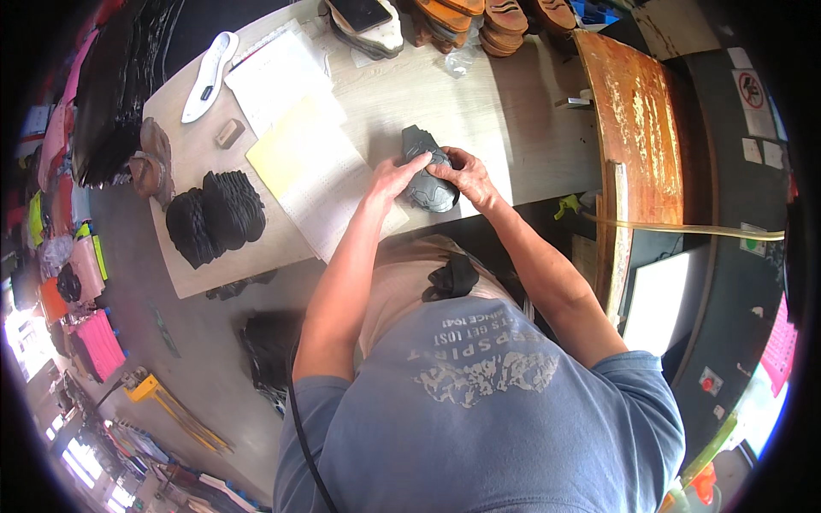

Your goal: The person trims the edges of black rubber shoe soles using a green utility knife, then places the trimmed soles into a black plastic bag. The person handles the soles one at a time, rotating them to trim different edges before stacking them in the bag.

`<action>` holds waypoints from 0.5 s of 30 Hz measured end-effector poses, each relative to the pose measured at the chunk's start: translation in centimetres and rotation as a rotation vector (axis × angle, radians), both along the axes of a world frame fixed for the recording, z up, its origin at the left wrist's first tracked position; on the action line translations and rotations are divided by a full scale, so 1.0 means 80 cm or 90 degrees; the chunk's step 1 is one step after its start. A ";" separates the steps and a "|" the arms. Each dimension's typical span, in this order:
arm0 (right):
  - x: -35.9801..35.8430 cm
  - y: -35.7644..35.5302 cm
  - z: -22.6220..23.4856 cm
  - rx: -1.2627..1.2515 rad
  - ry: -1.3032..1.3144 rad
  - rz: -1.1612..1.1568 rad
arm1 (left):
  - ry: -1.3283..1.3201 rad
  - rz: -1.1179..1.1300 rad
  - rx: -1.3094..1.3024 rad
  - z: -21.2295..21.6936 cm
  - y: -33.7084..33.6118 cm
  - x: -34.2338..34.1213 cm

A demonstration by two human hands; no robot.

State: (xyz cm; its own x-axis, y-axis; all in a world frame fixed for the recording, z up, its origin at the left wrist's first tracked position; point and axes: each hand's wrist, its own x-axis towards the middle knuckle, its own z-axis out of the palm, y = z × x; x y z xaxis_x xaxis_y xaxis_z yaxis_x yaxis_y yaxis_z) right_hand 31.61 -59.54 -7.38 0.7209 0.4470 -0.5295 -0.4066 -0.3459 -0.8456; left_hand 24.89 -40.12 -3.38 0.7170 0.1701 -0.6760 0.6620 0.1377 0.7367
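A dark grey shoe sole (425,168) lies near the front edge of the light wooden table (513,128). My left hand (392,178) presses on its left side with the fingers spread over it. My right hand (463,173) grips its right side, thumb and fingers curled around the edge. Both hands hold the sole down on the tabletop.
Paper sheets (308,162) lie left of the sole. A pile of black soles (214,214) sits at the table's left end, beside a brown shoe last (154,162) and a white insole (208,75). Stacked brown soles (479,21) line the far edge. An orange worn board (637,120) stands at right.
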 end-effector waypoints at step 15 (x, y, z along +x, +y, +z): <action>-0.004 -0.014 0.014 -0.003 -0.157 0.067 | -0.170 0.133 -0.220 -0.032 -0.014 -0.021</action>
